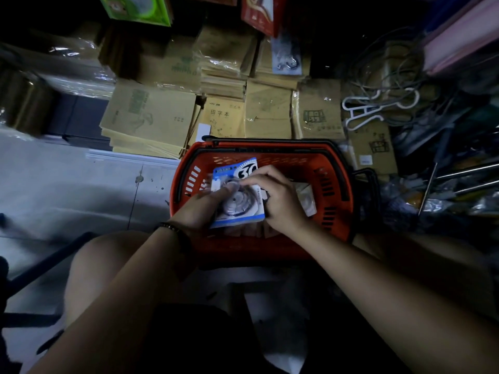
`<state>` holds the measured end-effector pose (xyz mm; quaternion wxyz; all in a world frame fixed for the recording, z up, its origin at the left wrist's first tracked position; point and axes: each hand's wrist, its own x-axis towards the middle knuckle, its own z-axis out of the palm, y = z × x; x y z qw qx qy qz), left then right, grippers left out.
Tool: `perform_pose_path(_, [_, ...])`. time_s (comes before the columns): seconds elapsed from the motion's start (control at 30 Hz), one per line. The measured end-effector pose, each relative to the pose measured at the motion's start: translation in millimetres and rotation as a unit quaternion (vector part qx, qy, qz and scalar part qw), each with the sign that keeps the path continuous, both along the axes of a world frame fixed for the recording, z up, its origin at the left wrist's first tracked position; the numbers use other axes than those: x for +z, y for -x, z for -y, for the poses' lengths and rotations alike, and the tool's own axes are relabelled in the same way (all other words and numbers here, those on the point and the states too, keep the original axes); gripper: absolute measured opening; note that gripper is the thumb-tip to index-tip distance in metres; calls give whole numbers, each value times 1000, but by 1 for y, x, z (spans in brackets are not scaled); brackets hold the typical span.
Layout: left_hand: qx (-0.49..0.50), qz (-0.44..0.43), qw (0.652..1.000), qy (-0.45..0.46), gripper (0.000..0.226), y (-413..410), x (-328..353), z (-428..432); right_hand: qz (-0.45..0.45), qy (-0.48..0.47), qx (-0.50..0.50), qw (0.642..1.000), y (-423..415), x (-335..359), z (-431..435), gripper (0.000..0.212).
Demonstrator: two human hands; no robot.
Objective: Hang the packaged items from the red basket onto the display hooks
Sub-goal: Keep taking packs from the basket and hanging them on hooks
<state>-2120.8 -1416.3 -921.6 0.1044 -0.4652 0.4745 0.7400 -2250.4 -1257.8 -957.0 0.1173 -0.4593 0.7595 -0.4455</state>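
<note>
A red plastic basket (332,168) with black handles sits on the floor in front of my knees. Over it I hold a blue-and-white blister pack (237,201) with a clear bubble and a large "30" on its top. My left hand (199,209) grips the pack's lower left edge. My right hand (275,195) curls over its right side, fingers reaching across the top of the bubble. More pale packaged items (306,197) lie in the basket under and to the right of the pack. No display hook is clearly in view.
Stacks of brown paper exercise books (151,117) fill the floor beyond the basket. White plastic hangers (361,110) and tangled cables (391,66) lie at the right, with metal rods (459,176) further right. Pale floor (67,184) shows at the left.
</note>
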Motion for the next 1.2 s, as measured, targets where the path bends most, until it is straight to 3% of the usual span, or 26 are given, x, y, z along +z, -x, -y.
perform_pose_path(0.1, [19, -10, 999, 26, 52, -7, -4, 5, 4, -58, -23, 998, 8, -11, -8, 53])
perform_pose_path(0.17, [-1, 6, 992, 124, 40, -11, -9, 9, 29, -112, -83, 990, 18, -24, -20, 47])
perform_pose_path(0.23, [-63, 45, 966, 245, 33, -11, -16, 13, 76, -205, -128, 967, 25, -41, -34, 38])
perform_pose_path(0.33, [-164, 91, 925, 329, 25, -7, -20, 13, 173, -373, -100, 906, 20, -85, -50, 40])
perform_pose_path(0.47, [-202, 111, 910, 344, 33, -5, -25, 16, 188, -473, -53, 859, 25, -176, -72, 63])
perform_pose_path(0.67, [-263, 130, 891, 347, 36, 2, -27, 19, 156, -547, 6, 823, 25, -145, -34, 104])
perform_pose_path(0.77, [-257, 133, 897, 335, 35, 8, -23, 17, 137, -582, 0, 802, 23, -140, -29, 85])
perform_pose_path(0.87, [-256, 131, 900, 326, 32, 12, -18, 15, 123, -572, -55, 809, 15, -134, -26, 66])
perform_pose_path(0.97, [-259, 129, 902, 320, 33, 11, -18, 14, 160, -532, -129, 821, 10, -158, -40, 60])
perform_pose_path(1.03, [-257, 127, 902, 323, 33, 9, -19, 12, 196, -512, -178, 817, 11, -166, -46, 43])
perform_pose_path(1.1, [-260, 126, 899, 329, 32, 7, -19, 11, 205, -506, -192, 815, 8, -125, -37, 26])
perform_pose_path(1.2, [-259, 122, 895, 342, 30, 6, -21, 9, 214, -461, -246, 825, 2, -93, -33, 22])
